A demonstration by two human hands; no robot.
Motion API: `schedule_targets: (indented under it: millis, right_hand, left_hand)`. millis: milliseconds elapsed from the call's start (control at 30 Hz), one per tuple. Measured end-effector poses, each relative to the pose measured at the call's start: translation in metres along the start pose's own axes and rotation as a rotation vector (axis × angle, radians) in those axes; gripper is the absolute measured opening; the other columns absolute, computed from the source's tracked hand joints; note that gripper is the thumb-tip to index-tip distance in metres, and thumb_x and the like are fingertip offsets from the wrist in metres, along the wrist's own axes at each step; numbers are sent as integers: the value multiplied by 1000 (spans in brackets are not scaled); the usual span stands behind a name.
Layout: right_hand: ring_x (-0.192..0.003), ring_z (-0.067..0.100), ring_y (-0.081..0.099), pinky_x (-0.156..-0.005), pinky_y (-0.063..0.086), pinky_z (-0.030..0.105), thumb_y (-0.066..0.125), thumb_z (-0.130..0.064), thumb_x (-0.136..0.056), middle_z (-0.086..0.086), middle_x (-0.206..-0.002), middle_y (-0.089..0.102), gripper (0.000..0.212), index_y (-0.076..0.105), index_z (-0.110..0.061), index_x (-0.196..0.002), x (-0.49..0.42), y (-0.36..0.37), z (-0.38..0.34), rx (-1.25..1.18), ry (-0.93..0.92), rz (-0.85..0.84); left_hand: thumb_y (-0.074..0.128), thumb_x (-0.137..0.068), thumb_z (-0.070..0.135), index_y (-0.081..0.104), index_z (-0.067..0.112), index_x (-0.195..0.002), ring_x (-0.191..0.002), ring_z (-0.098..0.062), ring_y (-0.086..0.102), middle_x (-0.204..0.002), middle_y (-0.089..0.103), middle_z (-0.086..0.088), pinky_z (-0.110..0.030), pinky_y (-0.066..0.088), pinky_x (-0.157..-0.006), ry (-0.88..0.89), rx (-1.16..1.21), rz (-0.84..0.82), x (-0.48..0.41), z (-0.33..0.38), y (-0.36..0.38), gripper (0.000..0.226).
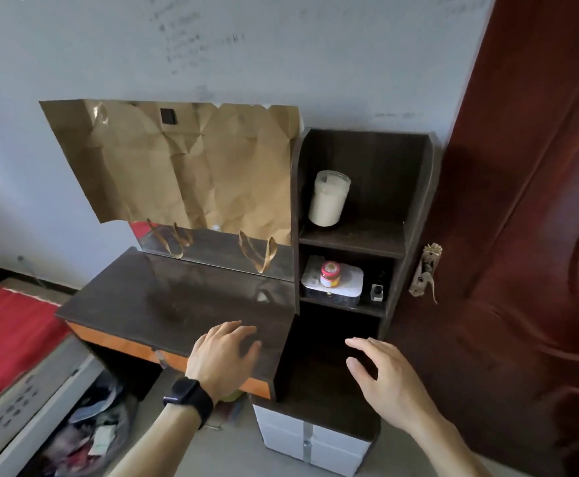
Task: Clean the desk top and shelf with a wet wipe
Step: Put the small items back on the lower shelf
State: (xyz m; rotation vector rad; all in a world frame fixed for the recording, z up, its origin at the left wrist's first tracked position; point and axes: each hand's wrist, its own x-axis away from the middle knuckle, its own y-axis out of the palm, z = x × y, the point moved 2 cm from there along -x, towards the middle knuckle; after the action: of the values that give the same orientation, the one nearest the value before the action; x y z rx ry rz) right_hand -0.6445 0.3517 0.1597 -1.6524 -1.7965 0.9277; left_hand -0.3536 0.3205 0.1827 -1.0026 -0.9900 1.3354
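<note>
The dark wooden desk top (164, 297) lies in the middle of the view, bare and dusty, with an orange front edge. To its right stands a dark shelf unit (415, 187) with open compartments. My left hand (224, 356), with a black watch on the wrist, hovers over the desk's front right corner, fingers spread and holding nothing. My right hand (384, 376) is open in front of the lowest, dark shelf compartment, also holding nothing. No wet wipe is in view.
A candle jar (329, 197) stands on the top shelf. A red-lidded jar (329, 274) sits on a white box (348, 282) on the middle shelf, next to a small black bottle (377, 292). Brown paper (184, 166) covers the mirror. A red-brown door (522, 235) is at the right, a bed (2, 332) at the left.
</note>
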Motion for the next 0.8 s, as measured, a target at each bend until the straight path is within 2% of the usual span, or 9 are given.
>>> schedule_targets:
  millis: [100, 200, 300, 367, 500, 600, 700, 733, 800]
  right_hand:
    - [-134, 1, 39, -107, 29, 16, 52, -41, -99, -21, -138, 52, 41, 50, -34, -139, -40, 20, 13, -21, 67, -62]
    - [-134, 8, 43, -109, 34, 23, 55, -41, -98, -12, -144, 51, 48, 45, -28, -143, -82, 43, 29, -43, 159, -98]
    - [-134, 14, 47, -111, 37, 30, 60, -40, -95, -3, -146, 50, 58, 40, -22, -147, -126, 61, 43, -82, 281, -75]
    - [-133, 17, 49, -110, 39, 33, 64, -40, -93, -1, -147, 50, 64, 38, -20, -148, -157, 70, 49, -115, 362, -18]
    - [-127, 16, 53, -103, 43, 29, 69, -38, -89, -1, -148, 48, 71, 36, -19, -149, -215, 84, 51, -206, 518, 47]
    - [-125, 19, 55, -100, 44, 28, 75, -38, -85, 5, -151, 45, 82, 32, -17, -151, -255, 88, 57, -260, 606, 95]
    - [-137, 25, 44, -107, 37, 30, 77, -43, -82, 10, -154, 40, 90, 30, -16, -153, -282, 93, 64, -240, 688, 112]
    - [-138, 26, 42, -107, 36, 30, 77, -46, -81, 11, -153, 39, 91, 30, -16, -153, -287, 95, 65, -231, 717, 106]
    - [-135, 27, 45, -104, 37, 28, 78, -48, -80, 12, -149, 42, 88, 35, -17, -151, -290, 100, 67, -212, 738, 101]
  left_hand:
    - [50, -91, 54, 62, 40, -124, -124, -14, 52, -130, 59, 14, -31, 42, -102, -98, 241, -103, -39, 3, 29, 38]
    - [57, -90, 51, 66, 33, -117, -112, -11, 60, -115, 68, 12, -25, 45, -93, -194, 488, -240, -84, 12, 66, 34]
    - [64, -84, 53, 70, 25, -108, -98, -11, 64, -100, 72, 9, -30, 51, -89, -426, 902, -377, -132, 28, 105, 37]
    - [63, -88, 51, 65, 19, -107, -93, -14, 63, -101, 69, 4, -33, 49, -78, -571, 1104, -465, -160, 40, 125, 37]
    - [60, -88, 58, 60, 16, -108, -86, -19, 58, -97, 65, 3, -30, 42, -64, -712, 1194, -534, -212, 50, 149, 46]
    - [59, -87, 61, 61, 13, -113, -94, -23, 56, -105, 65, -2, -36, 41, -74, -799, 1285, -589, -249, 58, 164, 55]
    - [57, -91, 56, 59, 5, -127, -103, -26, 56, -119, 63, -8, -38, 37, -82, -875, 1340, -639, -272, 63, 173, 62]
    - [58, -91, 56, 60, 4, -126, -100, -26, 58, -114, 65, -7, -36, 38, -78, -890, 1335, -640, -276, 63, 175, 62]
    - [59, -91, 54, 63, 4, -117, -80, -19, 59, -93, 66, -2, -31, 38, -61, -899, 1322, -641, -280, 62, 183, 56]
